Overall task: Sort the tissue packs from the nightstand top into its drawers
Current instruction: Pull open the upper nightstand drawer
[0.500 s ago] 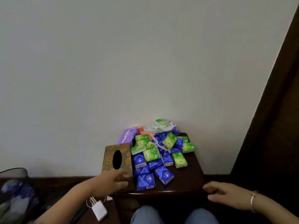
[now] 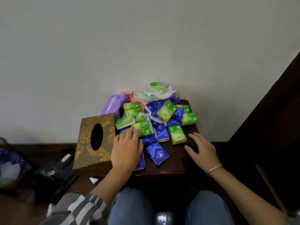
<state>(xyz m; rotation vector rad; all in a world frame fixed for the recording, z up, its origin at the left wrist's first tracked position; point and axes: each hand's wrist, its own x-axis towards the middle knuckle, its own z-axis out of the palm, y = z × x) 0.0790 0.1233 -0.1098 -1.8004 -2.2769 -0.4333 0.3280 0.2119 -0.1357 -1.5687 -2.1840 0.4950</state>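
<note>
A heap of green and blue tissue packs covers the dark wooden nightstand (image 2: 181,166) against the wall. My left hand (image 2: 126,148) lies flat over blue packs at the pile's front left, its fingertips touching a green pack (image 2: 144,128). My right hand (image 2: 201,147) hovers with spread fingers over the bare right part of the top, just right of another green pack (image 2: 177,134). A blue pack (image 2: 156,153) lies between my hands. Neither hand holds anything. The drawers are hidden below the top's front edge.
A gold-patterned tissue box (image 2: 95,140) stands at the nightstand's left edge, beside my left hand. A purple tissue box (image 2: 114,103) and orange packs (image 2: 134,99) lean at the back. A bin (image 2: 11,164) and dark clutter lie on the left. Dark wood panelling rises on the right.
Both hands have moved forward onto the nightstand top: the left from the tissue box's front onto the pile, the right from the front edge to the bare right part. The view has tilted down.
</note>
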